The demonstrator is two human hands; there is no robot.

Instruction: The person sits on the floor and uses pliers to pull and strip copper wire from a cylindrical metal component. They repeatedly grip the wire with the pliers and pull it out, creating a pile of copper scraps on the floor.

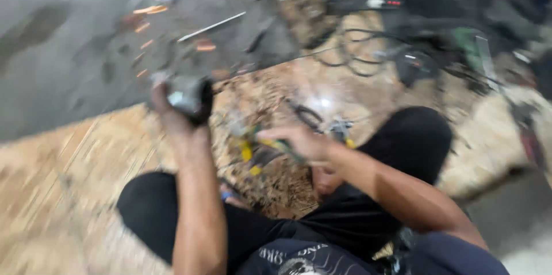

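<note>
- Everything's pretty motion-blurred here, so some details are mushy.
- The person is sitting on the floor with knees apart, black trousers, looking down at a worn wooden board [69,154] covered in scuffs and bits of debris.
- Left hand [172,111] is raised up off the board and clenched around a dark, roundish metal part [190,98], greyish on its face. Can't tell what kind of part it is with the blur.
- Right hand [302,142] is lower, over the middle of the board between the knees, fingers closed on a tool with a green and yellow handle [270,145]. Looks like a screwdriver sort of thing, but the tip is smeared out.
- So the two held things are well apart: metal part up and left, tool down near the centre.
- Just beyond the right hand there's a loop of black cable [307,115] lying on the board.
- Farther off, a tangle of black wires [356,50] and a thin metal rod [211,26] lie on the grey concrete floor [57,68].
</note>
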